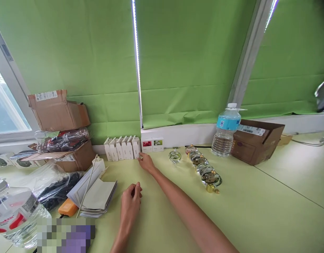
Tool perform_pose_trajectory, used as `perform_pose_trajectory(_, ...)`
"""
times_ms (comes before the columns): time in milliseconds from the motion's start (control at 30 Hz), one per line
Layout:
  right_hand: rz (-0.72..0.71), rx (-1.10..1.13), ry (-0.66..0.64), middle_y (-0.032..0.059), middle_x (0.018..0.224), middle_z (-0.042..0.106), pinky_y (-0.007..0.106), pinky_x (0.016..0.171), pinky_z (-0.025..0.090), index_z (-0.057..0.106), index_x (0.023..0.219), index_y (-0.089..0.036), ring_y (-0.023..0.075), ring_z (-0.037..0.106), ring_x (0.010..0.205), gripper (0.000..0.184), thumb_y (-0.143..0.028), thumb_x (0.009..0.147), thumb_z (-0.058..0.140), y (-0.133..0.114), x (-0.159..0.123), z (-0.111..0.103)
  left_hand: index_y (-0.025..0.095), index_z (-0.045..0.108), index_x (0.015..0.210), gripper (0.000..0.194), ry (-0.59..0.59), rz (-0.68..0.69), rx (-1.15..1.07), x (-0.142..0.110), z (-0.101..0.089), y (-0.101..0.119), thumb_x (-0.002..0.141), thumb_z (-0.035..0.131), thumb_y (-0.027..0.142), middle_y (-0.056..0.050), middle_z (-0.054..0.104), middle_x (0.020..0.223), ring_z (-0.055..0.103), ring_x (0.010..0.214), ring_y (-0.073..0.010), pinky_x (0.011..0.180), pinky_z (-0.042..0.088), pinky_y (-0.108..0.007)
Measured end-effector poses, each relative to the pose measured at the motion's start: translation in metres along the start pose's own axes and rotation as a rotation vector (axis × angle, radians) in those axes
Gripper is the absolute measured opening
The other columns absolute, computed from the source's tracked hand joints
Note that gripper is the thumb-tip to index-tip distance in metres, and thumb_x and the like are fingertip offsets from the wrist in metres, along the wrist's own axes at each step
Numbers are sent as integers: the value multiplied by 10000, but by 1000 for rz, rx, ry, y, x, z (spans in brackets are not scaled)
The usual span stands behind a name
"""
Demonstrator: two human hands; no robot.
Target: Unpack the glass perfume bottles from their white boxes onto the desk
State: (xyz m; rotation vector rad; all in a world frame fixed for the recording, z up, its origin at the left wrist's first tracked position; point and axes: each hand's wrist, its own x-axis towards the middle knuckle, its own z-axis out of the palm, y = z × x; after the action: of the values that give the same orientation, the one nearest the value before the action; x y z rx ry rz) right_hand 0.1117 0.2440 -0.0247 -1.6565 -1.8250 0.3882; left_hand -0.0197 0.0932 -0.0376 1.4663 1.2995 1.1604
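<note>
My right hand (146, 162) reaches far forward across the green table, its fingertips touching the rightmost of a row of several small white boxes (122, 148) standing by the wall. Whether it grips that box is unclear. My left hand (130, 203) rests closer to me on the table with its fingers curled together; nothing shows in it. Two small boxes with flower pictures (152, 144) stand just right of the white row. Beside my left hand lies a stack of flat folded white cartons (94, 193).
A row of several round glass-and-gold ornaments (205, 170) runs diagonally at centre right, with a water bottle (227, 130) and an open cardboard box (256, 140) behind. Cardboard boxes (59, 112), plastic bags (50, 182) and a large clear jar (15, 214) crowd the left.
</note>
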Motion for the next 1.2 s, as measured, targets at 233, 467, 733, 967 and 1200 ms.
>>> perform_pose_trajectory(233, -105, -266, 125, 86, 1223, 555, 428, 870, 497, 547, 1197, -173, 217, 580, 1036, 310, -318, 922, 547, 2, 3, -17, 153, 610, 728, 512, -4, 13, 62, 1, 1, -6, 800, 465, 639, -3, 556, 599, 454, 444, -115, 423, 308, -220)
perform_pose_trajectory(467, -216, -471, 259, 191, 1536, 177, 518, 1119, 139, 336, 1404, -95, 322, 75, 1421, 646, -30, 787, 515, 7, 32, -49, 167, 600, 680, 548, 1, 23, 120, 2, 4, -2, 778, 445, 683, -12, 572, 589, 467, 469, -137, 454, 303, -231)
perform_pose_trajectory(733, -296, -581, 290, 199, 1415, 406, 547, 1134, -21, 342, 1395, -113, 318, 226, 1379, 654, -61, 771, 532, 13, 31, -47, 180, 575, 639, 495, 14, 39, 173, 1, 4, 4, 800, 460, 634, -12, 568, 564, 445, 499, -143, 488, 260, -234)
perform_pose_trajectory(967, -363, -635, 257, 182, 1291, 533, 538, 1143, -48, 584, 1181, -107, 307, 261, 1364, 427, -9, 776, 491, 25, 8, -48, 179, 570, 637, 494, 12, 45, 169, 0, 2, 3, 794, 472, 637, -4, 561, 565, 449, 509, -142, 490, 263, -226)
perform_pose_trajectory(1200, -453, -609, 179, 149, 1054, 647, 532, 1152, 47, 612, 1100, -122, 291, 488, 1156, 366, -7, 792, 453, 25, -37, -63, 170, 581, 619, 504, 30, 76, 139, -1, 2, 3, 769, 497, 643, 4, 547, 536, 435, 454, -125, 452, 261, -221)
